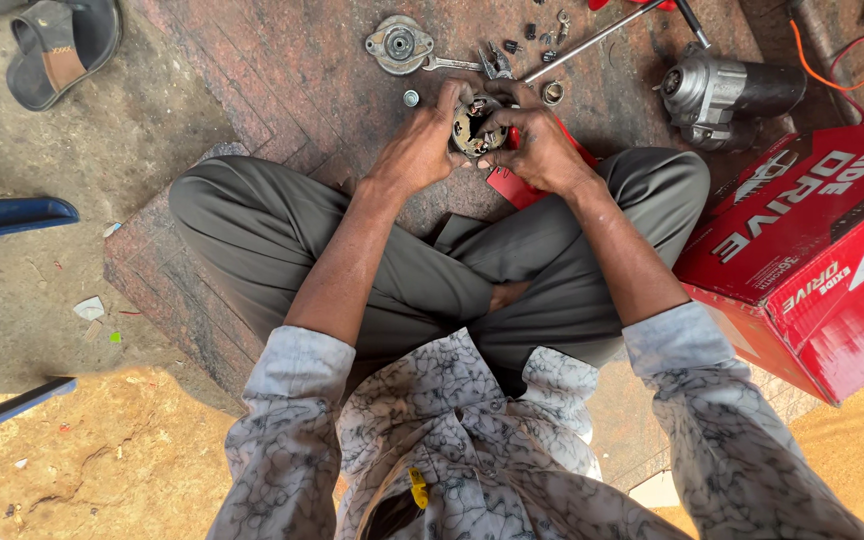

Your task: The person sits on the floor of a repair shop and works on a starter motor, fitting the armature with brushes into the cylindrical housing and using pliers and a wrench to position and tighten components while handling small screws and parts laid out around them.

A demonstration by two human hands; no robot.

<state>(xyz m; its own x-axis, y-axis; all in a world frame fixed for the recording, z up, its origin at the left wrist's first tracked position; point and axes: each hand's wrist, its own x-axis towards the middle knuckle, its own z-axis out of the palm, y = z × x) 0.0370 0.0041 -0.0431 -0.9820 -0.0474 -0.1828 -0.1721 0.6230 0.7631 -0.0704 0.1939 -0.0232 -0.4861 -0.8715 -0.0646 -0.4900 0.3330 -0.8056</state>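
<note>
Both hands, left hand and right hand, are clamped together on a small round metal part, held above the floor before the crossed legs. Just beyond lie a round cover, pliers and a motor; a red box sits at right.

Both hands together, fingers curled.

shirt: pale grey-white with a dark scribbly marble print, looks pretty worn-in | sleeves: rolled back well up from the hands | trousers: plain olive-grey, creased | forearms: bare, no watch or rings i can spot
</note>
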